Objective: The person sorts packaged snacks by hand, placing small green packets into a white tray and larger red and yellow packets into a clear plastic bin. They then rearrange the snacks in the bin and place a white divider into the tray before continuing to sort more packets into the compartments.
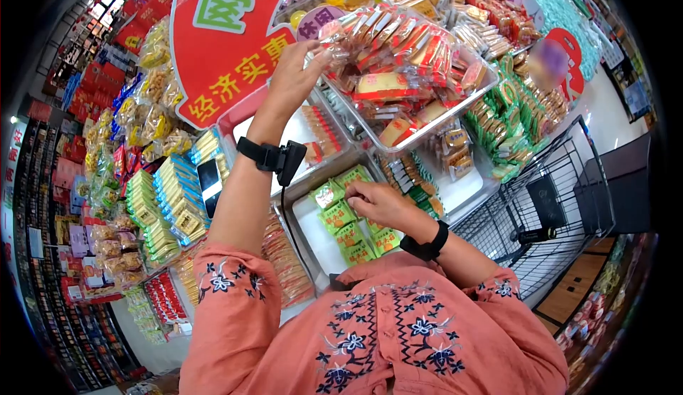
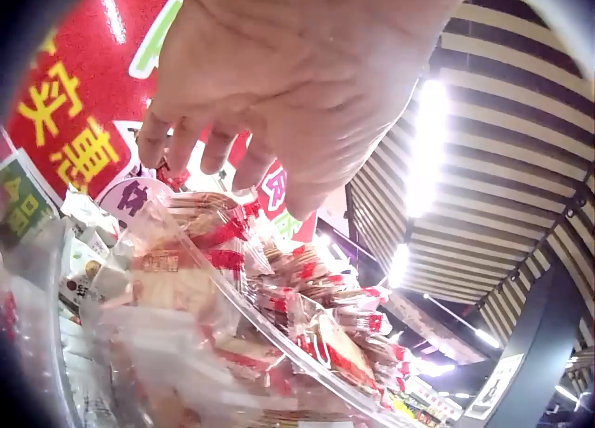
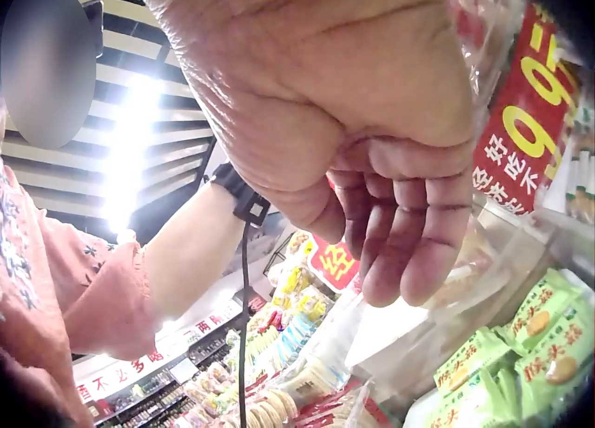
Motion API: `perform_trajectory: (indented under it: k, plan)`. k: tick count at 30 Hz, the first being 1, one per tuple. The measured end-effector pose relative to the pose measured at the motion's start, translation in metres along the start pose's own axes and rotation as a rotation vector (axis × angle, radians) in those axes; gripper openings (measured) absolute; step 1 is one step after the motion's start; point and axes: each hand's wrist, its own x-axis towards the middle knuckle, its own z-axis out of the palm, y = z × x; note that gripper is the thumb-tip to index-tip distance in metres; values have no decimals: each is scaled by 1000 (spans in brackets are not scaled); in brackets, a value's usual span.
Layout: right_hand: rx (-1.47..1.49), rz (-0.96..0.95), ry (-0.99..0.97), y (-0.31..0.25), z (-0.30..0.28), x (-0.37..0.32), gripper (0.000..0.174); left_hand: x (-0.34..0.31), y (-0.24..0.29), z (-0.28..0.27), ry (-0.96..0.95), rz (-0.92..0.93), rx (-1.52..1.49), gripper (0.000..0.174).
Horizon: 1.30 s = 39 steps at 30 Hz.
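Note:
My left hand (image 1: 295,75) reaches over the left corner of a raised clear tray (image 1: 427,126). Its fingers are at the clear-and-red wrappers of the biscuit packets (image 1: 398,46) heaped there. In the left wrist view the fingers (image 2: 218,149) bend down toward the packets; I cannot tell whether they pinch one. My right hand (image 1: 380,204), lower down, hovers over small green snack packets (image 1: 340,217) in a white bin (image 1: 306,217). Seen in the right wrist view, its fingers (image 3: 418,251) hang loosely curled with nothing in them.
Left of the bins stand packs of blue and yellow wafers (image 1: 178,196), with a phone (image 1: 208,185) lying on them. A red sign (image 1: 228,53) rises behind. To my right is a black shopping cart (image 1: 526,203). Green-wrapped biscuits (image 1: 498,110) fill a bin by the tray.

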Motion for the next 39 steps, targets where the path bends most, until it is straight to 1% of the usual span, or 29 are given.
perform_trajectory:
  k: [2, 5, 8, 9, 10, 12, 13, 16, 17, 20, 21, 22, 24, 27, 30, 34, 35, 36, 38, 39]
  plan:
    - [-5, -19, -1, 3, 3, 4, 23, 11, -4, 1, 97, 86, 85, 73]
    - [-17, -63, -8, 11, 9, 9, 23, 36, -8, 12, 102, 119, 44, 77]
    - [-16, -64, -6, 13, 10, 10, 22, 59, -23, 29, 87, -2, -77, 87]
    - [-13, -62, -1, 14, 10, 10, 22, 59, -20, 29, 64, -62, -27, 84]
    - [-9, -61, 5, 14, 10, 10, 22, 61, -24, 31, 57, -61, -45, 79]
    - [12, 34, -2, 9, 6, 7, 22, 63, -21, 29, 38, -54, -75, 70]
    - [25, 81, -4, 7, 4, 7, 22, 59, -18, 30, 107, -26, 45, 56]
    - [5, 40, -1, 17, 6, 8, 21, 53, -10, 29, 148, 80, 9, 45]
    - [7, 30, -6, 20, 8, 10, 21, 52, -7, 29, 104, 110, -13, 37]
    - [-10, -37, -16, 23, 15, 14, 22, 51, 4, 34, -21, 52, -260, 33]
    - [-32, -59, -11, 22, 16, 15, 22, 48, 13, 31, -9, 28, -223, 30]
    - [-57, -82, -2, 20, 17, 16, 22, 49, 16, 30, -10, 53, -191, 28]
    - [-88, -67, -9, 17, 15, 15, 22, 56, 14, 25, 47, 94, -147, 29]
    - [-37, -34, 26, 24, 10, 9, 21, 63, 0, 11, 143, -84, -292, 29]
    - [1, 18, 33, 22, 2, 0, 20, 71, -34, 4, 213, -41, -262, 28]
    - [0, 49, 16, 18, -2, 0, 21, 62, -68, -1, 282, -36, -249, 31]
    - [-11, 68, 6, 15, -3, 2, 21, 61, -80, 1, 317, -65, -262, 33]
    - [-23, 88, -4, 13, -3, 3, 21, 61, -88, 0, 307, -82, -240, 33]
    - [-8, 57, -4, 20, 2, 6, 21, 59, -104, 1, 291, -123, -201, 35]
    - [0, 42, -6, 22, 4, 8, 21, 59, -109, 2, 299, -104, -150, 35]
